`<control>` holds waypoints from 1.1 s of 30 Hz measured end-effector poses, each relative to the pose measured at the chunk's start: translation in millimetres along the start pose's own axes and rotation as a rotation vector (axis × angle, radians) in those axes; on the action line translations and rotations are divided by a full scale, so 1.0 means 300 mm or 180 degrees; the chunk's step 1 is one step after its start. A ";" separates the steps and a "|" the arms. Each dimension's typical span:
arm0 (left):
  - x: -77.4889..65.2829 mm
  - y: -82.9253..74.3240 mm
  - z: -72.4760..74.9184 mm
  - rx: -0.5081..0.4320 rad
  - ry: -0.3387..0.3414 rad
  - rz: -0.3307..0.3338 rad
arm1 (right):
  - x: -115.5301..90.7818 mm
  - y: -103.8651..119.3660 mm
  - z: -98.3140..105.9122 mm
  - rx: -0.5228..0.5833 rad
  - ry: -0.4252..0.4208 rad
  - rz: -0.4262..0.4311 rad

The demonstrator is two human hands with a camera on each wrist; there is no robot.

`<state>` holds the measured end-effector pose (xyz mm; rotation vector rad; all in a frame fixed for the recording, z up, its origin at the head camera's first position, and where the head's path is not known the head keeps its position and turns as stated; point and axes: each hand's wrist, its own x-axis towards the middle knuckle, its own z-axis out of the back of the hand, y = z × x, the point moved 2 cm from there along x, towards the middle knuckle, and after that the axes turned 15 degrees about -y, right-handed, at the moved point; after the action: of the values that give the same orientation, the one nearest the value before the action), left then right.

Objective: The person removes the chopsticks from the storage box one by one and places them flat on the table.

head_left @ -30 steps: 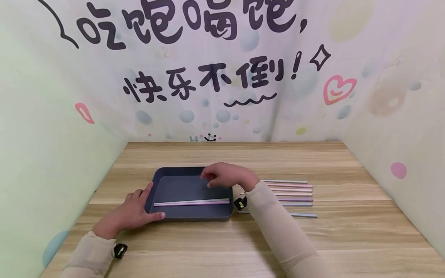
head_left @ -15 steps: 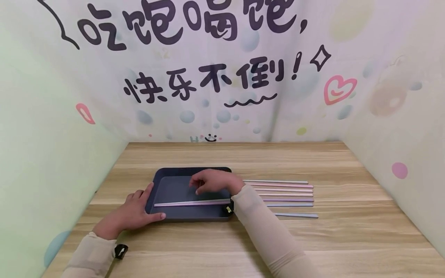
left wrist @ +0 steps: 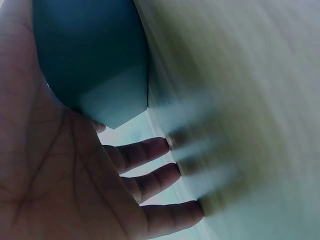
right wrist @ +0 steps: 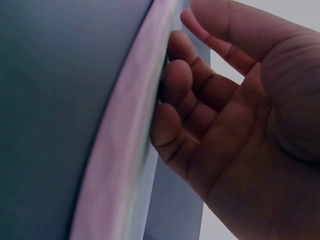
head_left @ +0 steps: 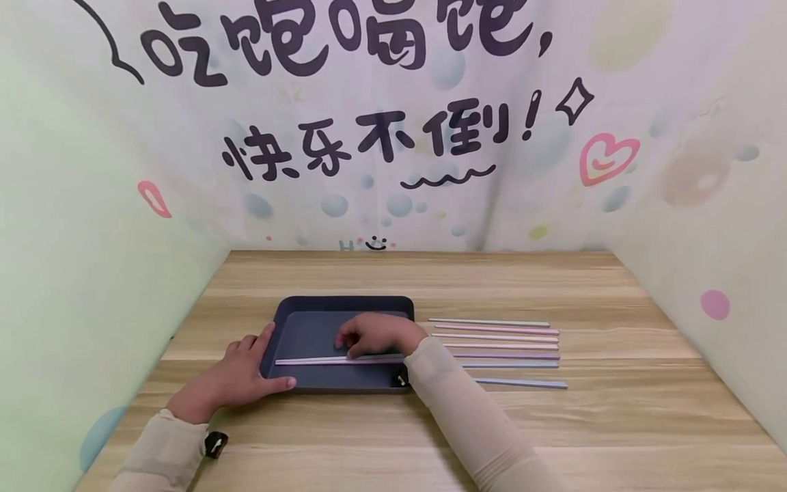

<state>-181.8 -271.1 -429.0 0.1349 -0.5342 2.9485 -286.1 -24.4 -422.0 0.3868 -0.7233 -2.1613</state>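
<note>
A dark blue-grey rectangular tray (head_left: 310,331) lies on the table, with a pair of pale pink and white chopsticks (head_left: 307,361) lengthwise in its near half. My left hand (head_left: 236,372) rests at the tray's near left corner, thumb over the near rim and fingers spread along the left side. In the left wrist view, three fingertips (left wrist: 152,177) touch the table beside the tray. Over the tray's right half is my right hand (head_left: 376,333), fingers loosely curled, thumb tip right at the chopsticks. The right wrist view has its curled fingertips (right wrist: 167,122) close beside them, nothing between.
To the right of the tray, several loose chopsticks (head_left: 498,346) in pastel colours lie roughly parallel on the wooden table (head_left: 553,437). The nearest, a blue chopstick (head_left: 531,384), is partly behind the right sleeve (head_left: 455,403). Walls stand at the back and both sides.
My right hand has moved left from the tray's right side, then lower toward the chopsticks in it. More of the loose chopsticks show on the right. My left hand stays at the tray's corner.
</note>
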 end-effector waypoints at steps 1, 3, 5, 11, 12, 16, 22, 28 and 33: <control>0.000 -0.001 0.000 -0.0002 0.0002 0.0001 | -0.001 -0.002 -0.003 -0.0004 -0.0006 -0.0003; 0.001 -0.003 0.001 -0.0011 -0.0001 -0.0010 | 0.000 -0.008 -0.008 -0.0021 -0.0027 -0.0013; 0.000 -0.004 0.002 -0.0001 -0.0005 -0.0004 | 0.002 -0.012 -0.010 -0.0030 -0.0037 -0.0012; -0.003 -0.004 0.003 0.0028 -0.0051 -0.0024 | 0.009 -0.027 -0.014 0.0038 -0.0070 0.0031; -0.003 -0.004 0.004 0.0031 -0.0055 -0.0025 | 0.009 -0.030 -0.014 0.0056 -0.0081 0.0037; -0.003 -0.004 0.004 0.0040 -0.0048 -0.0024 | 0.010 -0.040 -0.019 0.0089 -0.0118 0.0040; -0.004 -0.003 -0.002 0.0026 -0.0041 -0.0015 | 0.009 -0.039 -0.027 0.0022 -0.0144 0.0078; -0.004 -0.004 -0.004 0.0024 -0.0066 -0.0012 | 0.012 -0.033 -0.029 -0.0158 -0.0164 0.0116; -0.001 -0.005 -0.003 0.0040 -0.0046 0.0000 | 0.015 -0.036 -0.025 -0.0269 -0.0209 0.0149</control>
<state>-181.3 -269.3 -429.3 0.1576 -0.5174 2.9534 -291.8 -25.2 -434.9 0.2531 -0.6681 -2.1606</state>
